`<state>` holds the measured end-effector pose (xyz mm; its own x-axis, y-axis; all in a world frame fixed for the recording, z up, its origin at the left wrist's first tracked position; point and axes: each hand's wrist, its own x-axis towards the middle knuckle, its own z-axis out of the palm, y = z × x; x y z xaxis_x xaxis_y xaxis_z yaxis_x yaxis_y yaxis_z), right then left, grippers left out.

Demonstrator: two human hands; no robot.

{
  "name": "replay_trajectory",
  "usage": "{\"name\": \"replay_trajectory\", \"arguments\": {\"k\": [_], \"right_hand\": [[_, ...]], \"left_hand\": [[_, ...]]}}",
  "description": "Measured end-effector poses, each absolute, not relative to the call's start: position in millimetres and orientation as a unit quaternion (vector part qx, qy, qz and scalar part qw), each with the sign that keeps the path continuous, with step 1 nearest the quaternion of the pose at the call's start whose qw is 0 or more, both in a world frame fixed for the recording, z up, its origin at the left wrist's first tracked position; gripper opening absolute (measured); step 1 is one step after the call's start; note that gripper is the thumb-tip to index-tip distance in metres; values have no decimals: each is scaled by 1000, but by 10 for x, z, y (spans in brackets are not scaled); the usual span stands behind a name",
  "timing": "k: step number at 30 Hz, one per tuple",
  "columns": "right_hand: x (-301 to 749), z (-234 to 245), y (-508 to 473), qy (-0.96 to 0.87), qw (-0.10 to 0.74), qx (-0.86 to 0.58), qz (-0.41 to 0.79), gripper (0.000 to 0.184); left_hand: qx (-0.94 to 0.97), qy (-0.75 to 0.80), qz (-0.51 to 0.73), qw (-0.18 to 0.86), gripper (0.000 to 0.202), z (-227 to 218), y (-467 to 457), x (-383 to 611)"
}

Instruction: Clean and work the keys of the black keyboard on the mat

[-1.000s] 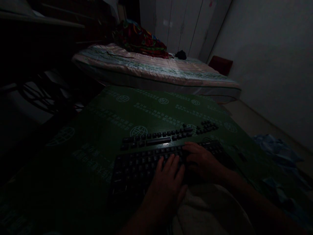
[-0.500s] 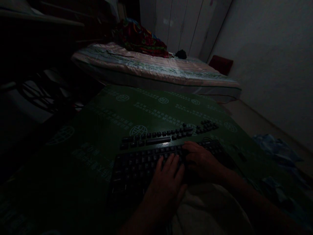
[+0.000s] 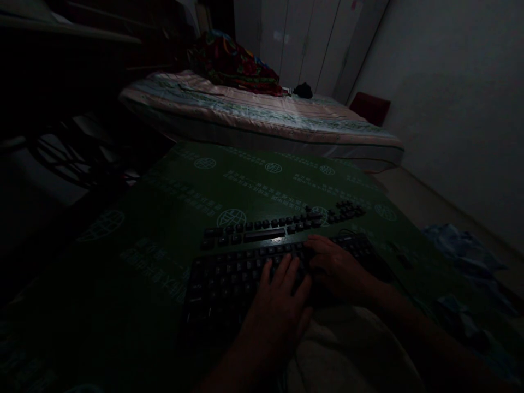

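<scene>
A black keyboard [image 3: 231, 278] lies on the green tabletop [image 3: 135, 305]. My left hand [image 3: 280, 300] rests palm down over its middle, fingers spread and stretched across the keys. To its right, my right hand [image 3: 338, 270] bends over the keyboard's upper edge. Its fingers are drawn in near the keys; what they hold, if anything, is too dark to see. Just beyond the keyboard, loose black keycaps [image 3: 282, 222] lie in rows, with a long space bar key [image 3: 265, 234] among them. Another group of keycaps [image 3: 347, 210] sits farther right.
Past the table's far edge is a bed [image 3: 262, 117] with a red patterned blanket [image 3: 239, 65]. Bluish cloth [image 3: 462, 245] lies at the right, near a pale wall [image 3: 458, 109]. A dark wheel-like frame [image 3: 61, 158] stands at the left. The room is dim.
Both hands stay nearly in place over the keyboard. The left fingers have shifted very slightly; the loose keycaps look the same.
</scene>
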<state>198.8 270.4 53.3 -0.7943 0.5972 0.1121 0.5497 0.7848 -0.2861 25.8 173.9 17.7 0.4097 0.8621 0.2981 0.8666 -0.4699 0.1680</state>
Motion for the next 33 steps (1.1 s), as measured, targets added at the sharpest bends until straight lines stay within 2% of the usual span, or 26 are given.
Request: {"name": "replay_trajectory", "arguments": {"k": [6,33], "right_hand": [[1972,549,2707,-938,98,-306,128,13],[1980,493,2724,-954,108,-266,90,10]], "left_hand": [[-833,-526,-175,3,53,172,1768,283],[-831,-523,-189,10,53,137,1774,283]]}}
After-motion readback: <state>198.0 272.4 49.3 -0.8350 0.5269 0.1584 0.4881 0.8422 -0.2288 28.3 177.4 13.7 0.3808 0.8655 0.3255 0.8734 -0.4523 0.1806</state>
